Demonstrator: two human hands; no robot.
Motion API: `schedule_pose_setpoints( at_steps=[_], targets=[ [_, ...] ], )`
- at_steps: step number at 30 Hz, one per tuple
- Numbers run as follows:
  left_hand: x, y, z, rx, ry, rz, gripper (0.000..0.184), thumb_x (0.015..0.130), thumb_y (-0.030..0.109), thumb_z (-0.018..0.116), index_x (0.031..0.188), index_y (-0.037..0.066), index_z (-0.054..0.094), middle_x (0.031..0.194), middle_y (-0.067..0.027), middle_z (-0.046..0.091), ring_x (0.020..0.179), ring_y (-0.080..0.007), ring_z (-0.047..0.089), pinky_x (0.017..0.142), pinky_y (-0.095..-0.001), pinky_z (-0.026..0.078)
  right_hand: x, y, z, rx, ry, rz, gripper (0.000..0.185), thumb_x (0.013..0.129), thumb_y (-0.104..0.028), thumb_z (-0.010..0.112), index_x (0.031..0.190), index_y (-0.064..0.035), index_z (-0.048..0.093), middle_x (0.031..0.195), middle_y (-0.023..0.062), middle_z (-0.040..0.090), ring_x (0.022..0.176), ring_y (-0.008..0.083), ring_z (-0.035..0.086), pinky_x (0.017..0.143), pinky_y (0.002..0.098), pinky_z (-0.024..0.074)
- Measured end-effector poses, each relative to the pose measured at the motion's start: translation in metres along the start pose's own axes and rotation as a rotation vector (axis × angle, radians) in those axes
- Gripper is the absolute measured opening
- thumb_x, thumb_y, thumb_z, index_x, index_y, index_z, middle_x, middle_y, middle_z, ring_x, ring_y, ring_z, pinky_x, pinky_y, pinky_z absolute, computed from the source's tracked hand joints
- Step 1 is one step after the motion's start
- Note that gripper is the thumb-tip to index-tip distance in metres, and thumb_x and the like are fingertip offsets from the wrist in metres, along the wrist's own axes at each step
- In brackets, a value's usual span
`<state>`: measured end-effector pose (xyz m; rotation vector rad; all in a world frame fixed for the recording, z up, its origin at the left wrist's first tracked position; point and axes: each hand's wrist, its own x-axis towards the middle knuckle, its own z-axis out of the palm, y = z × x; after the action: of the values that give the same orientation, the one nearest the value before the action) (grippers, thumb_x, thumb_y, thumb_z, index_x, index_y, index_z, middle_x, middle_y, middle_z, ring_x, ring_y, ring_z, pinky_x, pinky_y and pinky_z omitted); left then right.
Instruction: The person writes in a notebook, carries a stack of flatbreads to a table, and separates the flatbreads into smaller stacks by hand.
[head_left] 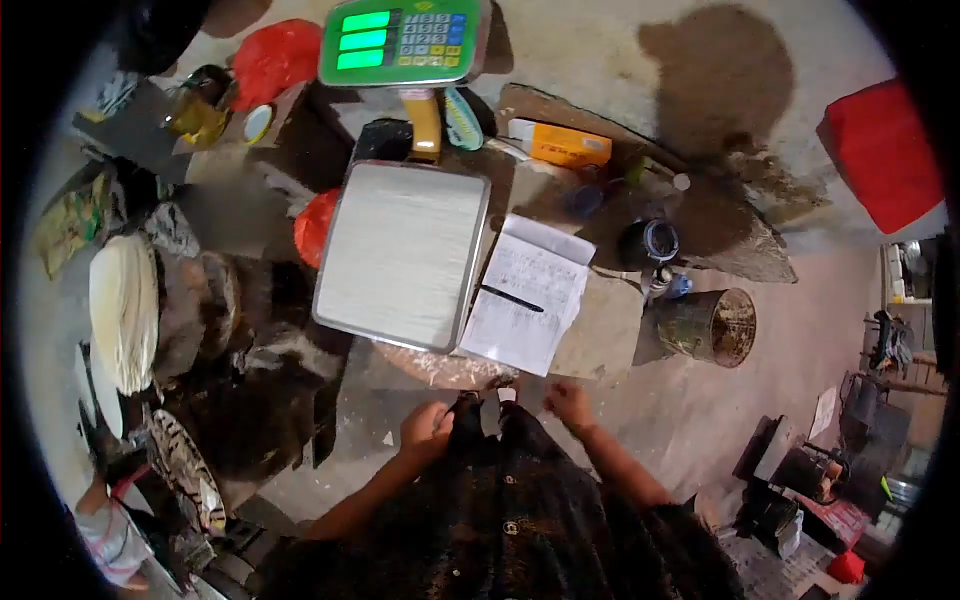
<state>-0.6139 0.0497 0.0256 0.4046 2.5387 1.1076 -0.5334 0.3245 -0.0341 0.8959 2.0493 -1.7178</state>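
A weighing scale with a bare, pale metal platform (403, 255) stands in front of me, its green display (403, 42) lit at the top. Right of the platform lies an open notebook (530, 300) with handwriting, a black pen (512, 298) resting across it. My left hand (427, 425) hangs below the platform with its fingers curled; what it holds, if anything, is too small to name. Below the notebook's lower edge, my right hand (568, 402) has its fingers curled too, touching neither notebook nor pen; its inside is hidden.
Behind the notebook are an orange box (570, 146) and a dark jar (660, 240). A metal bucket (735, 327) is at the right. Red bags (275, 62) and a pale fan-shaped bundle (125, 312) are at the left. Part of another person (110, 535) shows at the lower left.
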Motion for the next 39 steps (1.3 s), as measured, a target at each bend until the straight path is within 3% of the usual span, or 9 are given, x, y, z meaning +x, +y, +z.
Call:
schedule_pose_setpoints(
  at_steps=[4,6,10,16,20,23,27,30,39],
  targets=[
    [-0.076,-0.017,0.0,-0.043,0.081,-0.208,0.017,0.073,0.016,0.061,0.084,0.004,0.058,0.075,-0.0119,0.06,0.065,-0.0238,0.058,0.058,-0.0328,0.047,0.082,-0.022,0.019,-0.543,0.089,-0.373,0.037,0.075,-0.018,0.055,0.11,-0.0089,0.047,0.079,0.0143,0.059,0.073,0.0337,0.057,0.064,0.0396,0.0453],
    [-0.087,-0.005,-0.004,-0.093,0.149,-0.297,0.014,0.073,0.015,0.061,0.081,0.003,0.059,0.072,-0.0106,0.06,0.064,-0.021,0.06,0.057,-0.0309,0.047,0.106,-0.059,0.031,-0.833,0.232,-0.252,0.038,0.073,-0.024,0.059,0.106,-0.0097,0.047,0.09,0.0157,0.058,0.08,0.0334,0.058,0.066,0.0415,0.0465],
    [-0.107,0.017,-0.006,-0.183,0.237,-0.478,0.014,0.074,0.014,0.061,0.084,0.003,0.06,0.074,-0.0103,0.062,0.067,-0.019,0.061,0.059,-0.0301,0.047,0.149,-0.051,0.041,-1.16,-0.033,-0.268,0.029,0.08,-0.023,0.043,0.104,-0.0066,0.049,0.095,0.0174,0.057,0.081,0.0331,0.059,0.068,0.0428,0.0471],
    [-0.147,-0.017,0.013,-0.071,0.248,-0.482,0.012,0.074,0.011,0.059,0.081,0.002,0.058,0.073,-0.0118,0.061,0.065,-0.0215,0.06,0.059,-0.031,0.047,0.135,-0.043,0.051,-0.949,0.116,-0.246,0.026,0.078,-0.024,0.049,0.097,-0.0066,0.049,0.093,0.0172,0.055,0.081,0.0333,0.058,0.066,0.0441,0.0472],
    [-0.124,0.006,0.017,-0.12,0.281,-0.609,0.012,0.075,0.012,0.058,0.08,0.002,0.056,0.07,-0.013,0.059,0.062,-0.0258,0.059,0.057,-0.0331,0.047,0.098,-0.049,0.064,-1.085,-0.002,-0.61,0.039,0.072,-0.035,0.059,0.098,-0.0078,0.049,0.092,0.0088,0.049,0.083,0.0272,0.054,0.066,0.041,0.047],
    [-0.082,-0.032,0.079,-0.328,0.11,-0.488,0.025,0.075,0.021,0.06,0.089,0.002,0.053,0.073,-0.0128,0.058,0.065,-0.0241,0.057,0.06,-0.0344,0.045,0.106,-0.031,0.076,-1.135,0.119,-0.853,0.028,0.069,-0.027,0.061,0.085,-0.0068,0.05,0.086,0.0108,0.051,0.073,0.0289,0.056,0.057,0.0378,0.047],
    [-0.02,-0.018,0.097,-0.448,0.107,-0.383,0.028,0.076,0.026,0.06,0.091,0.003,0.053,0.076,-0.0128,0.058,0.069,-0.024,0.058,0.062,-0.0339,0.045,0.135,-0.015,0.079,-0.983,-0.016,-0.528,0.022,0.072,-0.023,0.057,0.083,-0.0049,0.05,0.085,0.0155,0.054,0.068,0.0342,0.056,0.058,0.0427,0.0468],
    [-0.015,-0.025,0.088,-0.513,0.09,-0.305,0.03,0.076,0.029,0.058,0.091,0.004,0.054,0.078,-0.0125,0.059,0.069,-0.0237,0.058,0.062,-0.0335,0.046,0.13,-0.028,0.051,-0.844,0.186,-0.451,0.019,0.073,-0.023,0.056,0.083,-0.0073,0.053,0.081,0.0153,0.057,0.071,0.0332,0.057,0.059,0.0431,0.0464],
    [-0.049,-0.027,0.04,-0.184,-0.144,-0.701,0.031,0.073,0.028,0.058,0.092,0.003,0.057,0.083,-0.0134,0.062,0.077,-0.0249,0.059,0.069,-0.0347,0.046,0.207,-0.127,-0.061,-1.05,0.579,-0.579,0.011,0.074,-0.019,0.054,0.077,-0.0097,0.058,0.079,0.0101,0.057,0.075,0.0295,0.056,0.063,0.0404,0.0471]
  ],
)
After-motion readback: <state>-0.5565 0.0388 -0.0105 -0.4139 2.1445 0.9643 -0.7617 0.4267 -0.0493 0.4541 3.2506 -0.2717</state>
